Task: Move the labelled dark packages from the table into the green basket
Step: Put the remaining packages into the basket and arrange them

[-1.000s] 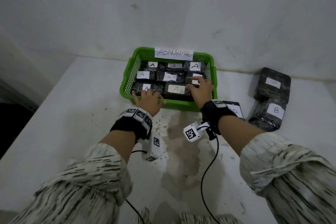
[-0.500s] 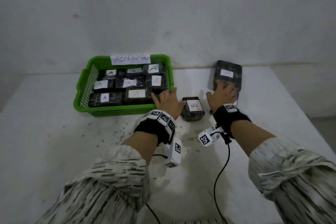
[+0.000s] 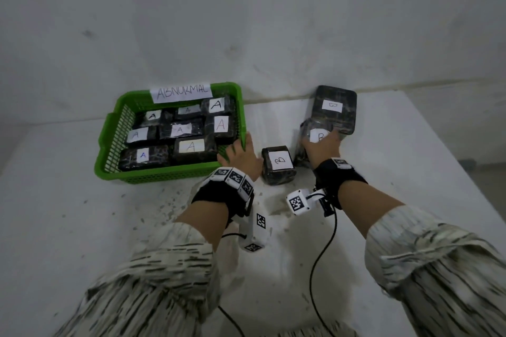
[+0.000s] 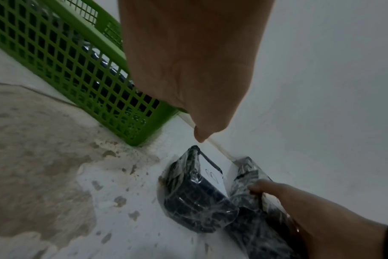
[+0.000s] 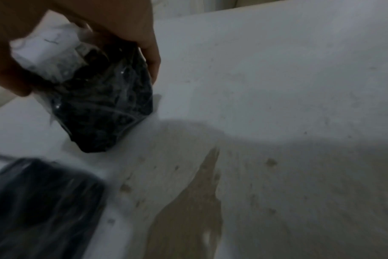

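Beside green basket [image 3: 167, 172], right hand [image 3: 321, 149] gripping tilted B package [image 5: 100, 105] on counter [image 3: 82, 227]; left hand [image 3: 241, 156] relaxed, empty. Risk: slick plastic wrap slipping from grip during lift

The right hand [image 3: 321, 146] grips a dark, plastic-wrapped package [image 5: 100, 98] with a white label, tilted with its lower corner on the table. Just left of the grip a similar package labelled B [image 3: 278, 165] stands on the table, and just beyond it a larger one labelled B [image 3: 334, 108] lies flat. Farther left of the grip the green basket [image 3: 164, 174], tagged ABNORMAL, holds dark packages labelled A [image 3: 191, 146].
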Motion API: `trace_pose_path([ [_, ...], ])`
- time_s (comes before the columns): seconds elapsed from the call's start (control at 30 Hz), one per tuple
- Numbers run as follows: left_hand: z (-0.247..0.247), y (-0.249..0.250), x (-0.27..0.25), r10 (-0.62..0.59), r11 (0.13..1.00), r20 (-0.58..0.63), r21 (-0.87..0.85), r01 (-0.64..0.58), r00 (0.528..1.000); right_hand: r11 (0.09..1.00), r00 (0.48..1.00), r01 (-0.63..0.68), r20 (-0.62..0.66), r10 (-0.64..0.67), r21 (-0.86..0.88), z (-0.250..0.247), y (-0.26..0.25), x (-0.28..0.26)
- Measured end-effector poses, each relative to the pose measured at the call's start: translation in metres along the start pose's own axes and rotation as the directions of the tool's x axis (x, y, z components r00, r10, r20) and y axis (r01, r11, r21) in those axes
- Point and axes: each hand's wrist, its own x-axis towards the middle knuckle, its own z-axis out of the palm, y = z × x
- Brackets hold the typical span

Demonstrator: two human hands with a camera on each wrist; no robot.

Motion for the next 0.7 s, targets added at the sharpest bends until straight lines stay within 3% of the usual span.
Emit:
trace_pose_path([
  [0.13,-0.011,-0.001,0.002,-0.037,0.977,0.037,-0.208,0.044,0.999,0.973,0.985,0.175,-0.013,-0.175,0.149,0.009,-0.021,-0.016],
  [0.27,-0.033,-0.001,0.007,-0.079,0.873,-0.070,-0.486,0.035,0.994,0.896,0.893,0.441,0.074,-0.443,0.041,0.019,-0.045,-0.038],
  [0.3,-0.041,0.000,0.007,-0.049,0.813,-0.099,-0.582,-0.018,0.994,0.865,0.860,0.501,0.100,-0.500,0.021,0.023,-0.050,-0.045],
  [0.37,-0.056,-0.001,0.004,0.000,0.587,-0.135,-0.802,-0.110,0.991,0.824,0.815,0.566,0.139,-0.562,0.013,0.029,-0.058,-0.058],
  [0.43,-0.070,-0.004,-0.002,-0.018,0.380,-0.113,-0.920,-0.098,0.993,0.816,0.799,0.571,0.168,-0.577,0.087,0.034,-0.063,-0.070],
  [0.47,-0.076,-0.008,-0.003,-0.038,0.341,-0.116,-0.935,-0.096,0.993,0.815,0.796,0.560,0.177,-0.579,0.147,0.035,-0.067,-0.076],
  [0.57,-0.090,-0.024,-0.009,-0.053,0.395,-0.138,-0.912,-0.107,0.989,0.820,0.808,0.486,0.203,-0.553,0.301,0.040,-0.076,-0.090],
  [0.7,-0.102,-0.042,-0.022,-0.007,0.396,-0.146,-0.909,-0.131,0.989,0.855,0.870,0.242,0.288,-0.401,0.458,0.044,-0.098,-0.098],
])
